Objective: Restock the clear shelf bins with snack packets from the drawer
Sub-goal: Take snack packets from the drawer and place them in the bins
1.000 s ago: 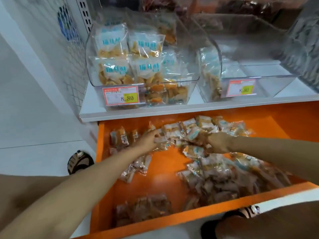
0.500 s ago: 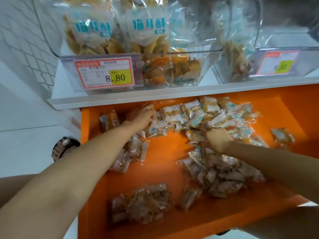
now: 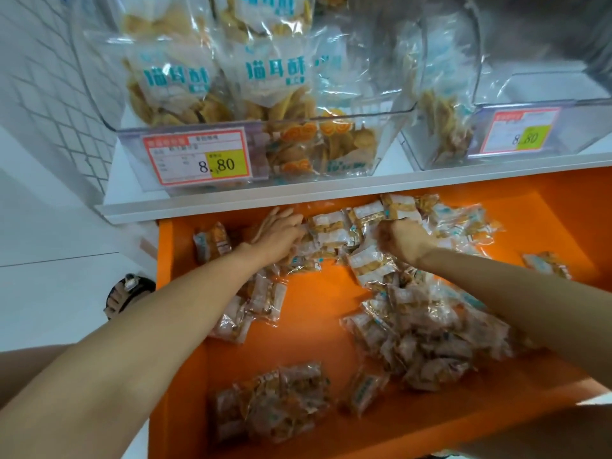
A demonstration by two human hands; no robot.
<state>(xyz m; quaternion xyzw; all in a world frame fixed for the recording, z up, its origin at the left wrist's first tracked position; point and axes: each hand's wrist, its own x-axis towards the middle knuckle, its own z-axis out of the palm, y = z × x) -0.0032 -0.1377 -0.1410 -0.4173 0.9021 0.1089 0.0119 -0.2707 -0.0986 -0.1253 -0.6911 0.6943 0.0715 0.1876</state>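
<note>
The left hand (image 3: 278, 233) lies palm down, with the fingers straight, on the packets (image 3: 331, 228) at the back of the drawer (image 3: 314, 313). The right hand (image 3: 402, 238) is near it in the same row; its fingers are curled down and grip some packets. A heap (image 3: 430, 342) of packets lies under the right forearm, and a small pile (image 3: 271, 405) lies near the front. Above the drawer, on the white shelf (image 3: 298, 193), the left bin (image 3: 384, 137) is full of bags (image 3: 271, 74), and the right bin (image 3: 589, 120) holds few.
</note>
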